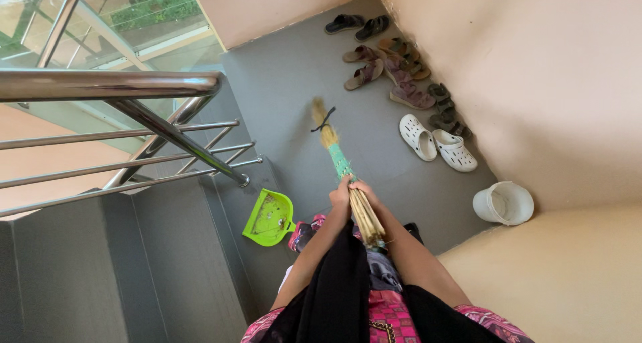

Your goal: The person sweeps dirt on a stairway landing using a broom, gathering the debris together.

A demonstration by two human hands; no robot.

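Clasping the bound handle of a straw broom [341, 162], both hands meet at one spot: the left hand [340, 194] wraps the handle from the left side with its grip pressed together around it, and the right hand [364, 190] closes on it from the right, its fingers curled against the same bundle. The broom slants away from the person, its green-wrapped middle just beyond the hands and its brush end resting on the grey landing floor [294, 82]; the loose straw ends of the handle stick back toward the person's body, past the hands.

Just left of the hands, near the top of the stairs, a lime-green dustpan [269, 217] lies on the floor. A steel railing [167, 125] runs along the left, above the grey steps. To the right, near the corner of the wall, a white bucket [504, 203] stands. Farther off along the wall sit white clogs [437, 144] and a row of sandals [388, 65], well apart from the broom.
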